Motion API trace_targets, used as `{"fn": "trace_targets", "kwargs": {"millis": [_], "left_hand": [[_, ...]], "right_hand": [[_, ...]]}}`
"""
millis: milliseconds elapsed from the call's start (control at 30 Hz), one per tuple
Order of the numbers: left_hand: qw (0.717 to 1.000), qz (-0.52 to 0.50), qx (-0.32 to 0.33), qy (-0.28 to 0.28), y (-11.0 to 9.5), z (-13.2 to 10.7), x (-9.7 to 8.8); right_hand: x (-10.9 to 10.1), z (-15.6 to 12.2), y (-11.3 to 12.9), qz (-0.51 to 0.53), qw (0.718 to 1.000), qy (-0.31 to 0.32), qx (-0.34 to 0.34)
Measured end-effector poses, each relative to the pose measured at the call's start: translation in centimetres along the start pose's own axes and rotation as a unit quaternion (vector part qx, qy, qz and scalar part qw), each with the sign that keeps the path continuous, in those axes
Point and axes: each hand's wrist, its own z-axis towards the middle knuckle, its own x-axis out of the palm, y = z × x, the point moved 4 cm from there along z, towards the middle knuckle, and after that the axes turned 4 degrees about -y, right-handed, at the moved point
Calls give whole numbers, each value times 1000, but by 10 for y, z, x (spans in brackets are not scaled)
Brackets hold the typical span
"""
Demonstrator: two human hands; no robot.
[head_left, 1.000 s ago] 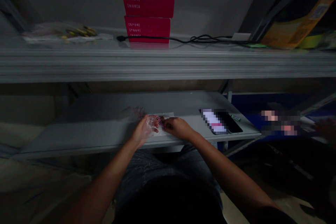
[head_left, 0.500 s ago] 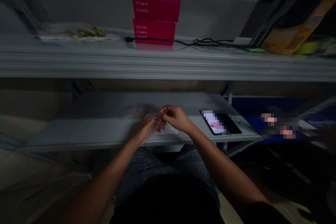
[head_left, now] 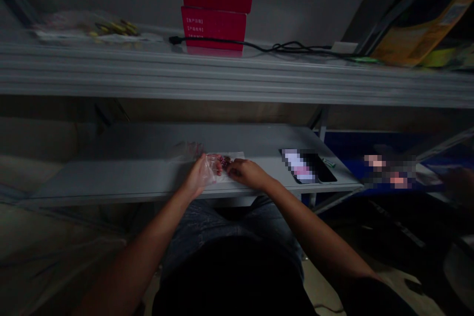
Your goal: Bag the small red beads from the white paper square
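My left hand (head_left: 194, 177) is closed on a clear plastic bag (head_left: 210, 172) above the front part of the grey lower shelf (head_left: 148, 175). At the bag's right side shows a small cluster of dark red and pink beads (head_left: 223, 161). My right hand (head_left: 248, 174) is closed with its fingertips at the beads; the exact grip is hard to make out in the dim light. Beneath both hands lies a white sheet (head_left: 237, 156). Another clear plastic bag (head_left: 187, 149) with reddish marks rests just behind my left hand.
Right of my hands lies a device with a lit screen (head_left: 296, 163), partly pixelated. The upper shelf (head_left: 229, 79) runs across in front, holding red boxes (head_left: 215, 27), a black cable (head_left: 266, 49) and a bag with yellow pieces (head_left: 118, 28). Blurred items sit at far right.
My right hand has moved slightly right and down, away from my left hand. The beads and the white sheet show more clearly between the hands. The whole view has shifted a little.
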Motion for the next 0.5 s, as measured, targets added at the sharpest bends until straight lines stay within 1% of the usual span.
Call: {"fn": "trace_targets", "kwargs": {"millis": [133, 300, 500], "left_hand": [[1000, 9, 20, 15, -2, 0, 1], [999, 7, 20, 24, -1, 1, 1], [1000, 13, 15, 1, -1, 1, 2]], "right_hand": [[2, 5, 0, -14, 1000, -1, 5], [2, 10, -3, -3, 1000, -9, 11], [6, 12, -9, 14, 1000, -2, 7]]}}
